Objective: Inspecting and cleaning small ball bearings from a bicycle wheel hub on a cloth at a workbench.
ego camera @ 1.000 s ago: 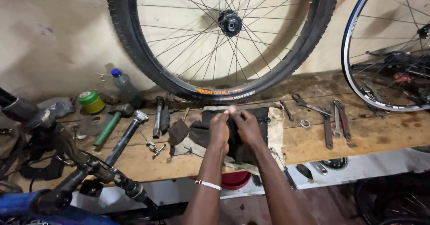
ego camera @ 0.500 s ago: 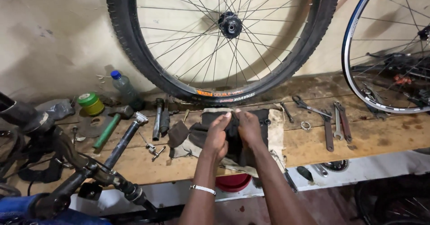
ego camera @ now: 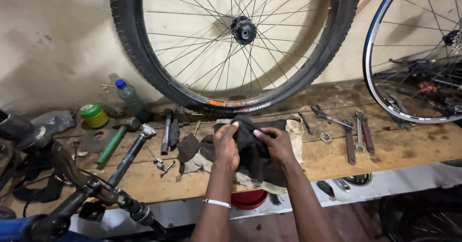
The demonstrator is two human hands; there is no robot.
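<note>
From the head view I see my left hand [ego camera: 226, 145] and my right hand [ego camera: 275, 143] both closed on a dark cloth [ego camera: 250, 150], bunched at the middle of the frame on the wooden bench [ego camera: 409, 148]; fingers curl into the fabric, thumbs on top. The cloth lies over a paler rag [ego camera: 202, 162] that hangs past the bench's front edge. I judge that a hard tug could drag that rag off the edge, or sweep the small bolts [ego camera: 162, 165] just left of it onto the floor. The big wheel [ego camera: 240, 30] leans on the wall right behind my hands, so a knock to the tyre might roll it sideways

Packages and labels: a clear plastic bottle [ego camera: 130, 97] with a blue cap stands at left of centre; a squat green and yellow roll [ego camera: 94, 115] sits further left; an orange strip label [ego camera: 239, 104] curves along the tyre's lower wall, above my hands
</note>
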